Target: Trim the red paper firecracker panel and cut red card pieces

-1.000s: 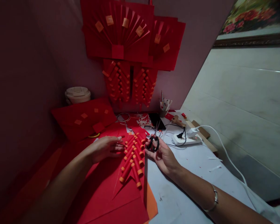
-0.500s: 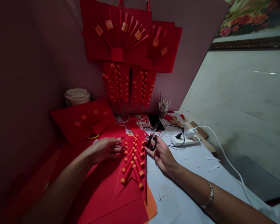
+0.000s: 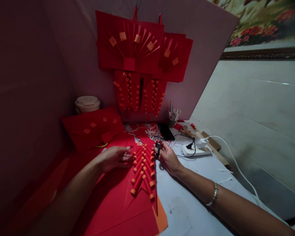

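Observation:
A string of red paper firecracker rolls with orange bands [image 3: 143,167] lies on red paper sheets [image 3: 118,203] on the table. My left hand [image 3: 114,158] rests flat beside its left edge, fingers stretched toward the rolls. My right hand [image 3: 167,158] is closed round the black handles of a pair of scissors [image 3: 158,143], held edge-on just right of the rolls' upper end, blades pointing away from me.
Red paper fan decorations with firecracker strings [image 3: 140,62] hang on the back wall. A folded red fan piece [image 3: 93,126] and a cream lidded tub [image 3: 87,103] sit at left. A white power strip [image 3: 195,149], phone [image 3: 166,131], pen cup [image 3: 172,118] and white cable [image 3: 236,164] lie at right.
My right hand has turned the scissors from handles-facing to edge-on and brought them closer to the firecracker rolls. My left hand has stayed in place.

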The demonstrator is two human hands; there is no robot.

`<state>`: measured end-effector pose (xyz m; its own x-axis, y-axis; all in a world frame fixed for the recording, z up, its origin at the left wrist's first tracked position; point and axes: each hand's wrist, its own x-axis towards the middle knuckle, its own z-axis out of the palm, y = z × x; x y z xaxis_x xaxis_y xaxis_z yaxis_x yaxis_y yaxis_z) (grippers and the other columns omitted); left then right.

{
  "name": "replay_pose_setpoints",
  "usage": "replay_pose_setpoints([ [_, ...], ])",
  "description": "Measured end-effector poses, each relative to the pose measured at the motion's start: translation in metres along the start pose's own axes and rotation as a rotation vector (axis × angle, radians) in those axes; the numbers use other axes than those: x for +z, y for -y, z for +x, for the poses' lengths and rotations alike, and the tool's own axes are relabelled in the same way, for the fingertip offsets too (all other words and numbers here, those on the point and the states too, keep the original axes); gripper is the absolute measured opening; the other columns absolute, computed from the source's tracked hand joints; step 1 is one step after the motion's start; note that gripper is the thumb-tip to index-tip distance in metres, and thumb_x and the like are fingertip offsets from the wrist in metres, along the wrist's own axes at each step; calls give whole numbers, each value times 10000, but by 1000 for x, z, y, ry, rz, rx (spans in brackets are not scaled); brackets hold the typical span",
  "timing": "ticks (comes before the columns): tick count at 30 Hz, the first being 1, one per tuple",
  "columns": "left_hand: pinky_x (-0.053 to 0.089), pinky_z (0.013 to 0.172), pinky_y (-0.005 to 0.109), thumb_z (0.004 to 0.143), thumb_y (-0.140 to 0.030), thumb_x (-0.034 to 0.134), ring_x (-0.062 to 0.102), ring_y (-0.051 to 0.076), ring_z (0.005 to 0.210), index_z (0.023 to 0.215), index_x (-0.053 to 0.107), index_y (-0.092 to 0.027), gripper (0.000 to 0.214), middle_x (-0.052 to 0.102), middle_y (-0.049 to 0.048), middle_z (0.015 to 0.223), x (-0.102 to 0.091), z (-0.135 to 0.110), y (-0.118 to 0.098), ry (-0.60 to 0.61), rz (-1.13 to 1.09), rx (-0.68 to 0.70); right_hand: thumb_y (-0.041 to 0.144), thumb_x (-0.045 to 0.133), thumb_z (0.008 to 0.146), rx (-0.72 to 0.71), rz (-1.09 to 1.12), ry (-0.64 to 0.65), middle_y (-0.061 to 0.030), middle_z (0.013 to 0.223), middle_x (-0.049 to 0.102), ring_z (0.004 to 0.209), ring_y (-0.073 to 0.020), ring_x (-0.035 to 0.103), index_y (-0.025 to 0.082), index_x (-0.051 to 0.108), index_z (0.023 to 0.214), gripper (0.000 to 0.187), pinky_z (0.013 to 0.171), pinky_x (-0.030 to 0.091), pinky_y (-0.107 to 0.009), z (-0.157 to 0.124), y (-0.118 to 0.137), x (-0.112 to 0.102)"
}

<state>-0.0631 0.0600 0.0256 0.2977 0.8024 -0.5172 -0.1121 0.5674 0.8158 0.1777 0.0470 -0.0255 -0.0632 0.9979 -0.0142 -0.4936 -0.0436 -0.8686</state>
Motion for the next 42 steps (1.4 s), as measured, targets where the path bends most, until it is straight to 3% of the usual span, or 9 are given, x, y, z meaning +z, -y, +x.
replay_pose_setpoints([
  [7,579,755,373,754,-225,700,657,198,721,911,678,-140,180,694,78,784,-3,2,-2,-65,17,39,289,851,704,-72,-9,5,18,1000,644,908,-150,650,263,623,1122,477,753,515,-242,-4,-2,0],
  [11,572,736,340,741,-259,728,667,202,730,853,686,-144,166,702,76,767,-2,2,-2,-115,35,57,274,845,712,-97,-32,33,5,1052,644,975,-163,641,278,620,1143,486,816,521,-262,-5,-2,0],
  [15,571,692,310,742,-297,748,661,187,697,791,680,-147,172,688,66,735,3,1,-2,-146,39,66,264,843,707,-91,-82,68,-15,1058,665,967,-185,645,277,637,1142,482,765,535,-269,-10,0,2],
  [21,573,664,298,772,-255,715,655,176,676,842,685,-137,140,684,64,727,9,-1,-2,-143,35,66,223,839,684,-105,-148,78,-22,1017,681,956,-200,638,264,651,1133,488,716,539,-262,-9,2,2],
  [31,565,722,330,747,-266,749,667,190,696,842,675,-131,181,696,72,750,3,1,0,-58,4,88,223,826,692,-189,-177,59,-22,1004,688,914,-203,650,274,655,1145,487,639,536,-252,-13,8,4],
  [35,536,700,283,794,-270,726,651,155,679,892,686,-138,170,698,46,753,1,1,0,-18,-12,89,229,817,720,-247,-148,62,-19,1030,689,931,-192,645,286,651,1154,469,707,535,-262,-14,9,3],
  [42,537,745,325,739,-375,799,663,189,726,847,713,-140,273,711,67,780,13,-8,6,230,-83,47,256,796,766,-299,-97,55,-17,1054,674,987,-184,634,308,621,1189,461,800,520,-274,-18,16,1],
])
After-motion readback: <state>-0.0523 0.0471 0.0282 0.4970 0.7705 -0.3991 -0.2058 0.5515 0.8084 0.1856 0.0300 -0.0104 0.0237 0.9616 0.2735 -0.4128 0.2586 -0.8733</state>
